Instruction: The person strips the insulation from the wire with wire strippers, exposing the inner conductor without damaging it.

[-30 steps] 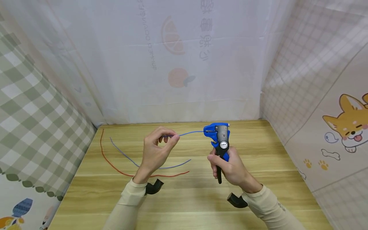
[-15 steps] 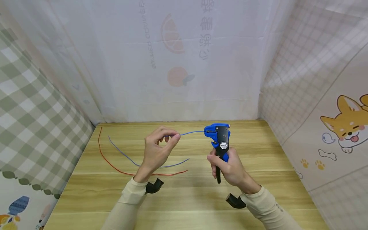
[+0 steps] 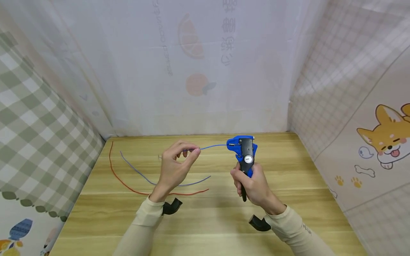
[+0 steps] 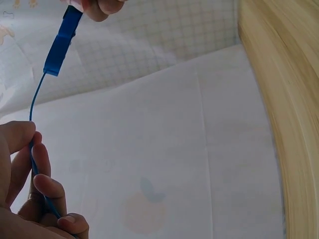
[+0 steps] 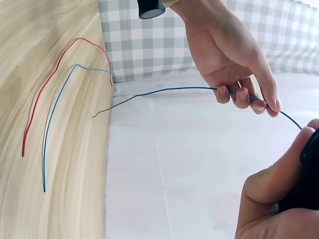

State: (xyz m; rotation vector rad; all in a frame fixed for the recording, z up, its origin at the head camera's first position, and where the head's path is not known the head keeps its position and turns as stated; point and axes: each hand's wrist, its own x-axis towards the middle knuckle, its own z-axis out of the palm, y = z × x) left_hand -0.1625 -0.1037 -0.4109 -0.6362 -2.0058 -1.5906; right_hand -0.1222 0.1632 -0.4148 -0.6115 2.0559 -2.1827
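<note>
My left hand point(image 3: 176, 165) pinches a thin blue wire point(image 3: 213, 146) between thumb and fingertips, above the table. Past the fingertips the wire runs right into the nose of a blue and black wire stripper point(image 3: 246, 147). My right hand point(image 3: 254, 185) grips the stripper's handles, holding it upright with its nose pointing left. In the left wrist view the wire point(image 4: 34, 97) enters the stripper's blue nose point(image 4: 57, 57); its inserted end is hidden. The right wrist view shows the rest of the wire point(image 5: 174, 88) trailing behind my left hand point(image 5: 229, 55).
Another blue wire point(image 3: 136, 170) and a red wire point(image 3: 120, 182) lie curved on the wooden table point(image 3: 198, 227), partly behind my left hand and wrist. Cloth walls stand at the back and both sides. A black wrist mount point(image 3: 172, 207) juts from the left sleeve.
The stripper and my right hand have shifted slightly up and left. My left hand stays nearly still, with the wire still running into the stripper's nose.
</note>
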